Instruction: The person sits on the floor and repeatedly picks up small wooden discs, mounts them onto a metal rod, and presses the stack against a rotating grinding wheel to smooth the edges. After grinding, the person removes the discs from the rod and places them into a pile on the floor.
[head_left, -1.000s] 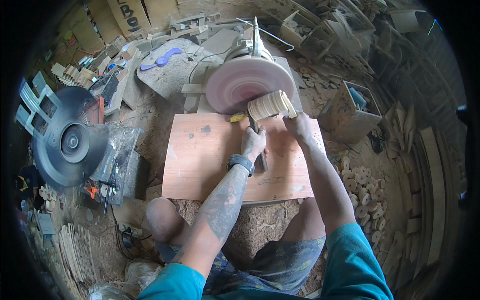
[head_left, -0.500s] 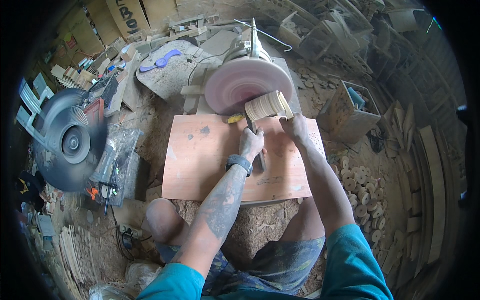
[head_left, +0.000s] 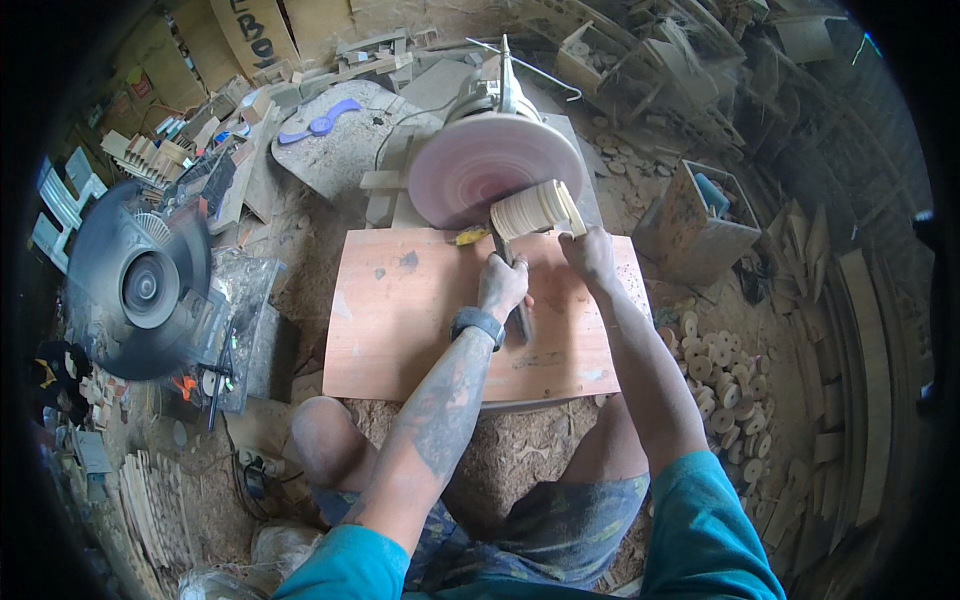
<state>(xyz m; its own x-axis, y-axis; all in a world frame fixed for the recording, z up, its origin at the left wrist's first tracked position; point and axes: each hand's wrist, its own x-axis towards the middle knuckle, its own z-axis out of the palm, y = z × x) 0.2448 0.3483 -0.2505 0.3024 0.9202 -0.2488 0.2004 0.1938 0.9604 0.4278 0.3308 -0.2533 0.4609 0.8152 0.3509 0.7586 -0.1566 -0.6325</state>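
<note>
By the left hand [head_left: 502, 284], a dark bar [head_left: 523, 325] is gripped, its far end under a ribbed pale cylinder [head_left: 529, 208], whose right end is grasped by the right hand [head_left: 590, 256]. Little has been shifted since half a second ago: the cylinder is kept steady at the lower right of the reddish disc [head_left: 475, 170], by the desk [head_left: 395, 320].

Your light: dim overall, soft, cool; exact source can't be told. Brightest for you: pinkish board [head_left: 390, 330] and pale stack of wooden rings [head_left: 530, 209]. Soft-edged shadows fall on board around your left hand [head_left: 502, 285] and beneath your right hand [head_left: 590, 256]. Upper right background hazy, murky, low contrast. Fan [head_left: 148, 285] at your left heavily motion-blurred; disc [head_left: 450, 170] smeared into faint rings. Your forearms fairly crisp. Fisheye bows planks [head_left: 864, 380] near right rim; corners black. Small blue-green glint, upper right rim.
</note>
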